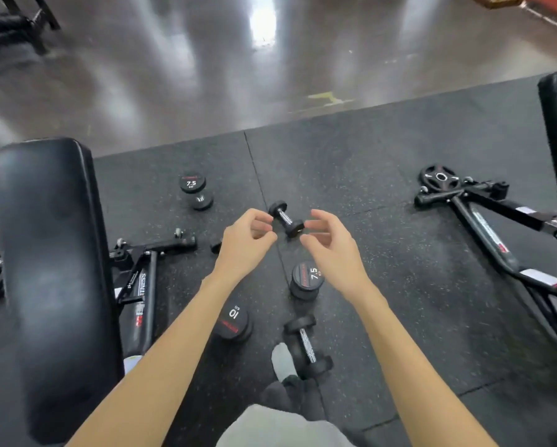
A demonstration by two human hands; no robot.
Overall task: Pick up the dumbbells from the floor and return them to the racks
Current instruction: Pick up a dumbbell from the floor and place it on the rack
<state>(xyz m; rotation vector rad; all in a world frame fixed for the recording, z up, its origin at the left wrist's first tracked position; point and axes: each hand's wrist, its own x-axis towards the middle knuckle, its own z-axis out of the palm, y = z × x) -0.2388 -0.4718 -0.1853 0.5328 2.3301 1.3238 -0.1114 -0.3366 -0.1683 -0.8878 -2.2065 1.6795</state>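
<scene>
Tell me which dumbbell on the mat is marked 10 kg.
The upright dumbbell beside the left forearm, near the bench; its top face reads 10 KG. The two other labelled ones read 7.5.
</scene>
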